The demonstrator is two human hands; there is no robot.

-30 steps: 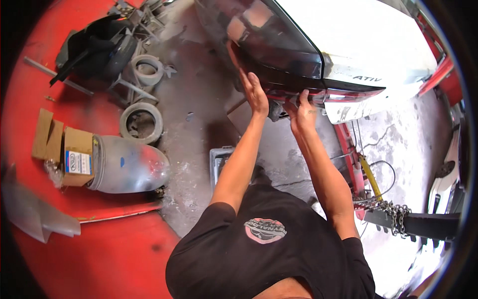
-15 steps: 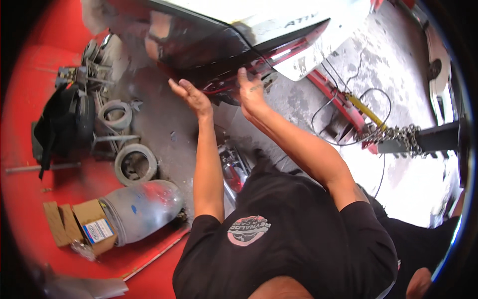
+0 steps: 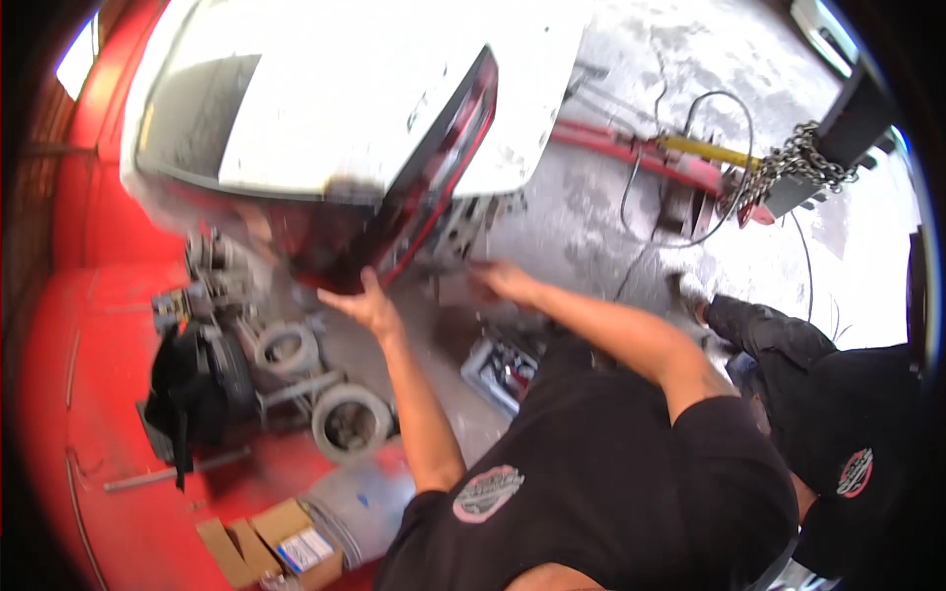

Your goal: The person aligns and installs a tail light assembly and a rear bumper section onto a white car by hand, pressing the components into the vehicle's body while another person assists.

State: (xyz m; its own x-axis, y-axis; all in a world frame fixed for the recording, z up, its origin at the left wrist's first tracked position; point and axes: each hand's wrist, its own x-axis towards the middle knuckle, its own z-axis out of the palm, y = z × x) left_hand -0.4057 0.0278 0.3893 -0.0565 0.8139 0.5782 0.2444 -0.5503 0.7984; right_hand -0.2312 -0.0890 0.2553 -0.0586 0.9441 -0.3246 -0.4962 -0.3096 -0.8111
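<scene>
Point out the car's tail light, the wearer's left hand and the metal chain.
Tail light (image 3: 435,175), head view: middle of its long red-and-dark face.
Left hand (image 3: 372,313), head view: middle of the hand, below the spread thumb.
Metal chain (image 3: 796,160), head view: among its bunched links.

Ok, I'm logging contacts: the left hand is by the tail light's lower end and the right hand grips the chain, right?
The right hand isn't on the chain: the head view shows it well apart, the chain wrapped around the dark beam. The left hand is by the lower end of the tail light.
</scene>
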